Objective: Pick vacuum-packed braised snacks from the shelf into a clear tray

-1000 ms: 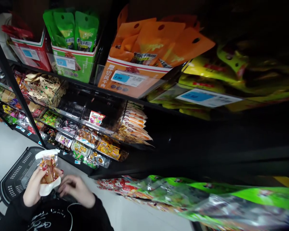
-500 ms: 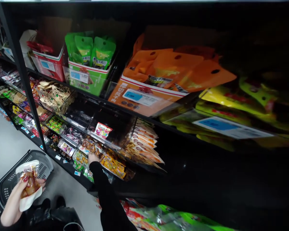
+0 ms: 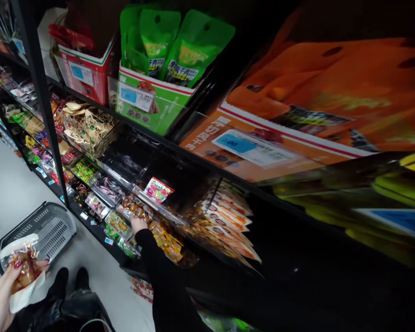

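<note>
My left hand [image 3: 7, 282] is closed round a packaged brown snack [image 3: 26, 272] with a clear shiny front and white edges, held above the near end of a grey shopping basket [image 3: 55, 230]. With the arm stretched forward, my right hand [image 3: 138, 224] reaches into a low shelf bin of brown snack packs [image 3: 134, 207]. Its fingers are down among the packs and largely hidden, so any grip there does not show. Yellow-orange snack packs [image 3: 166, 240] lie just right of that hand, and a clear bin of small round snacks [image 3: 117, 224] lies to its left.
Above the arm, a shelf carries boxes of green pouches [image 3: 190, 50] and orange pouches [image 3: 318, 92]. A black upright post [image 3: 44, 106] divides the shelving at left. White-and-orange packs [image 3: 228, 216] stand right of the bins. Grey floor [image 3: 107, 281] shows below.
The view has shifted closer to the upper shelf, so its boxes look larger. My left hand with the packaged snack has moved left and slightly down; my right hand stays at the brown snack bin.
</note>
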A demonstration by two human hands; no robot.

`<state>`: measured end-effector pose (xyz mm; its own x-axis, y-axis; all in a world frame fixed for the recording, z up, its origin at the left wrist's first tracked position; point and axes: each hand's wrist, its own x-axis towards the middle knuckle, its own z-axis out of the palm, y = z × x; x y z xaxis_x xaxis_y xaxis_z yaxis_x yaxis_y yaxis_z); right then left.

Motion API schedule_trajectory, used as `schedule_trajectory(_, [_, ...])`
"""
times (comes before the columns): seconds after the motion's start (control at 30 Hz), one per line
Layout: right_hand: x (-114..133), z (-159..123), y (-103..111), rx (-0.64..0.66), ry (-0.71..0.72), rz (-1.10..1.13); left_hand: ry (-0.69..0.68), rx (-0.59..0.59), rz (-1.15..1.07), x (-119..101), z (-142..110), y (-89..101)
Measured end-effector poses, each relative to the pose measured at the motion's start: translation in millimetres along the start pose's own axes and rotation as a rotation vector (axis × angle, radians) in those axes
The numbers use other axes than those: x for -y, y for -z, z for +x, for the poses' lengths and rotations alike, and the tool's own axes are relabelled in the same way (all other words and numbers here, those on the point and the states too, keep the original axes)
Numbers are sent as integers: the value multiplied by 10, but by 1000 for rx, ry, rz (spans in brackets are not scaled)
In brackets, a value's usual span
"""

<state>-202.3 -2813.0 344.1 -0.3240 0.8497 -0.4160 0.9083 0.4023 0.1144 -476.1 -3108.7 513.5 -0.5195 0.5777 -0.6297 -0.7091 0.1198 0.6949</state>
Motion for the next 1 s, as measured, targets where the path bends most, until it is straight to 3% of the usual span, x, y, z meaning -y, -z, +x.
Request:
schedule_trajectory(0.3, [-245,29,155,-57,-28,-16,40,69,59,148,96,82])
schedule_trajectory(0.5, [-74,34,-87,-63,-43,-30,155,56,18,183,137,212])
schedule_trajectory(0.73, [52,57,-388,-99,-25,-36,43,-94,18,234,197,254])
schedule_trajectory(0.87, [49,55,-548,-140,-22,-38,22,-158,-71,207,405,489])
schedule_trajectory(1.0, [13,22,-652,-222,-75,-17,27,-245,-60,211,837,819])
